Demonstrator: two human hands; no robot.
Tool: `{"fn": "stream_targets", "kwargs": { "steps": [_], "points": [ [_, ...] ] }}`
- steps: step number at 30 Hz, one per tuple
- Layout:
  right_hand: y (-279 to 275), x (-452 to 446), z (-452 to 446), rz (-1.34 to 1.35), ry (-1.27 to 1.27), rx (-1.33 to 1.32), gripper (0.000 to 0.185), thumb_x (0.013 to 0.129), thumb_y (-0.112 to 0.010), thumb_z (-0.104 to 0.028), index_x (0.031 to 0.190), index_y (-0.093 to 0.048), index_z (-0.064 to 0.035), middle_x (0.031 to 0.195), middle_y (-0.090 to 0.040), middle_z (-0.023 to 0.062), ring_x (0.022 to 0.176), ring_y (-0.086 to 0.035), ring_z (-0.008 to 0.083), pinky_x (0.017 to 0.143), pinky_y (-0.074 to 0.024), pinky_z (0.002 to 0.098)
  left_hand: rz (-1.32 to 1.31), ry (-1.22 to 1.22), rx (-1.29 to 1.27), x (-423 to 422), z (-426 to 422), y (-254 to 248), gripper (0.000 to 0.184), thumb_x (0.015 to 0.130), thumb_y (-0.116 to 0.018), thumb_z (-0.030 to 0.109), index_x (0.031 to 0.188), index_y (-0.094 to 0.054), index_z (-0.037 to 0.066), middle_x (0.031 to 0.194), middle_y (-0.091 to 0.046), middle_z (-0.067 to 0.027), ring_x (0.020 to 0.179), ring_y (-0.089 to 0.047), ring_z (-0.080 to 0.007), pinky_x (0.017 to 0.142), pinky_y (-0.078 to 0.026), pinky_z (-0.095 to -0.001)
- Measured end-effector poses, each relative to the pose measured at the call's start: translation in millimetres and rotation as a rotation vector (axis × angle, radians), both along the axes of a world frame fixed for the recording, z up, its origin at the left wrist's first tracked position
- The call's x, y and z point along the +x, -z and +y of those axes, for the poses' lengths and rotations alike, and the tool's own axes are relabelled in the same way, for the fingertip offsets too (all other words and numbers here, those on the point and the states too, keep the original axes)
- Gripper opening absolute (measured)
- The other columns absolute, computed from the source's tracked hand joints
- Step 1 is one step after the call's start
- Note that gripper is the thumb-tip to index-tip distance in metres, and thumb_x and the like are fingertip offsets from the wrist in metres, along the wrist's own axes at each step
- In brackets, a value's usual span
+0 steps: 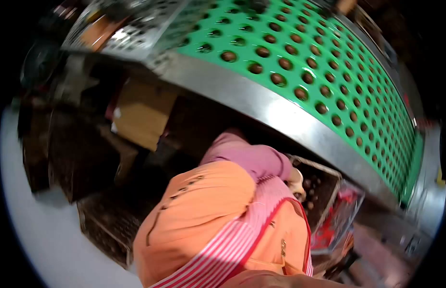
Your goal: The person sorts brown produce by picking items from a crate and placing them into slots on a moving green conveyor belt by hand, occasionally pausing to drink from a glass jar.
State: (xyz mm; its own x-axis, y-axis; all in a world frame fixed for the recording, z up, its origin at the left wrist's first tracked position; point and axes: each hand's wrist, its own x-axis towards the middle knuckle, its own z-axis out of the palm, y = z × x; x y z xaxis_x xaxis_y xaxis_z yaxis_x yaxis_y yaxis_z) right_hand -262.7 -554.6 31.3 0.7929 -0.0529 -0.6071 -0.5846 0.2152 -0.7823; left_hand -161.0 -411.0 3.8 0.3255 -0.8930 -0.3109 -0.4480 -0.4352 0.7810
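Observation:
My left hand, pale and perhaps gloved, is at the end of a mauve sleeve. It reaches into the near side of a crate under the edge of the metal table. Small round brown balls lie in the crate beside it. The visible fingers look curled, but blur and the clothing hide what they hold. My right hand is out of sight. My orange shirt and a pink striped apron fill the lower middle.
Above the crate stands a green perforated panel with brown balls in many holes, bordered by a metal rim. A clear bin with red contents adjoins the crate. A cardboard box and a dark basket are at left.

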Motion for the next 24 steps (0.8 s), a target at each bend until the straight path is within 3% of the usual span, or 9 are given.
{"fn": "stream_targets", "kwargs": {
  "steps": [3, 7, 11, 15, 17, 19, 21, 23, 24],
  "points": [
    [-5.9, -1.0, -1.8, -0.012, 0.075, -0.005, 0.061, 0.087, -0.061, -0.054, 0.136, -0.050, -0.0196, 0.134, -0.054, 0.0052, 0.118, -0.055, 0.0245, 0.091, -0.0511, 0.0412, 0.111, -0.024, -0.058, -3.9, -2.8, -23.5, 0.117, 0.049, -0.089, 0.037, 0.148, -0.033, 0.010, 0.129, -0.057, -0.0212, 0.123, -0.053, -0.0370, 0.102, -0.042, -0.0419],
    [-19.9, 3.8, -8.2, 0.010, 0.169, -0.016, 0.062, 0.086, -0.062, -0.053, 0.136, -0.050, -0.0201, 0.135, -0.054, 0.0055, 0.119, -0.055, 0.0248, 0.092, -0.0511, 0.0418, 0.213, -0.007, -0.008, 10.6, -15.3, -35.6, 0.121, 0.052, -0.089, 0.037, 0.152, -0.025, 0.011, 0.141, -0.045, -0.0228, 0.131, -0.045, -0.0364, 0.106, -0.038, -0.0426],
    [-23.8, 7.1, -31.8, 0.010, 0.222, 0.058, 0.062, 0.085, -0.063, -0.053, 0.137, -0.049, -0.0207, 0.135, -0.053, 0.0057, 0.120, -0.054, 0.0251, 0.092, -0.0511, 0.0423, 0.168, -0.048, -0.061, 16.9, -41.3, -23.7, 0.113, 0.054, -0.087, 0.045, 0.148, -0.035, 0.010, 0.139, -0.050, -0.0218, 0.126, -0.050, -0.0352, 0.104, -0.040, -0.0409],
    [-51.2, 56.6, -30.3, 0.179, 0.236, 0.331, 0.060, 0.086, -0.063, -0.050, 0.136, -0.050, -0.0201, 0.134, -0.053, 0.0069, 0.120, -0.055, 0.0255, 0.095, -0.0504, 0.0428, 0.077, -0.184, -0.482, 50.6, -30.4, -23.1, 0.103, 0.054, -0.086, 0.045, 0.139, -0.045, 0.003, 0.126, -0.055, -0.0268, 0.121, -0.051, -0.0395, 0.103, -0.041, -0.0422],
    [-65.1, 94.5, -6.2, 0.213, 0.163, 0.405, 0.055, 0.089, -0.057, -0.054, 0.130, -0.055, -0.0174, 0.128, -0.058, 0.0076, 0.113, -0.059, 0.0254, 0.095, -0.0511, 0.0423, -0.138, -0.322, -0.652, 64.2, 21.2, -67.8, 0.095, 0.055, -0.088, 0.040, 0.132, -0.051, -0.001, 0.114, -0.061, -0.0244, 0.109, -0.060, -0.0347, 0.097, -0.047, -0.0408],
    [-69.7, 141.7, 25.6, 0.191, 0.063, 0.457, 0.054, 0.089, -0.059, -0.056, 0.128, -0.055, -0.0189, 0.126, -0.060, 0.0038, 0.111, -0.061, 0.0210, 0.087, -0.0553, 0.0389, 0.059, -0.322, -0.730, 91.0, 63.8, -91.7, 0.088, 0.056, -0.088, 0.033, 0.129, -0.052, -0.001, 0.112, -0.062, -0.0207, 0.107, -0.060, -0.0276, 0.095, -0.047, -0.0376],
    [-78.2, 179.4, 83.5, 0.170, -0.066, 0.412, 0.051, 0.091, -0.060, -0.051, 0.128, -0.055, -0.0162, 0.127, -0.059, 0.0058, 0.113, -0.060, 0.0219, 0.089, -0.0555, 0.0399, 0.167, -0.458, -0.778, 100.0, 124.8, -103.6, 0.081, 0.057, -0.087, 0.028, 0.126, -0.053, 0.000, 0.111, -0.062, -0.0161, 0.105, -0.059, -0.0221, 0.095, -0.048, -0.0362],
    [-70.2, 207.0, 150.0, 0.100, -0.171, 0.457, 0.049, 0.092, -0.061, -0.047, 0.127, -0.055, -0.0133, 0.125, -0.061, 0.0073, 0.112, -0.061, 0.0223, 0.091, -0.0549, 0.0399, -0.074, -0.652, -0.737, 99.9, 188.6, -112.8, 0.078, 0.059, -0.086, 0.027, 0.125, -0.053, 0.001, 0.109, -0.061, -0.0119, 0.106, -0.059, -0.0216, 0.096, -0.047, -0.0368],
    [-58.9, 217.3, 186.6, -0.085, -0.341, 0.434, 0.049, 0.092, -0.061, -0.047, 0.126, -0.056, -0.0124, 0.123, -0.062, 0.0076, 0.110, -0.062, 0.0217, 0.090, -0.0550, 0.0386, -0.081, -0.848, -0.672, 90.1, 220.6, -110.8, 0.076, 0.061, -0.085, 0.027, 0.126, -0.053, 0.002, 0.109, -0.061, -0.0110, 0.107, -0.058, -0.0219, 0.096, -0.047, -0.0367]
  ]
}}
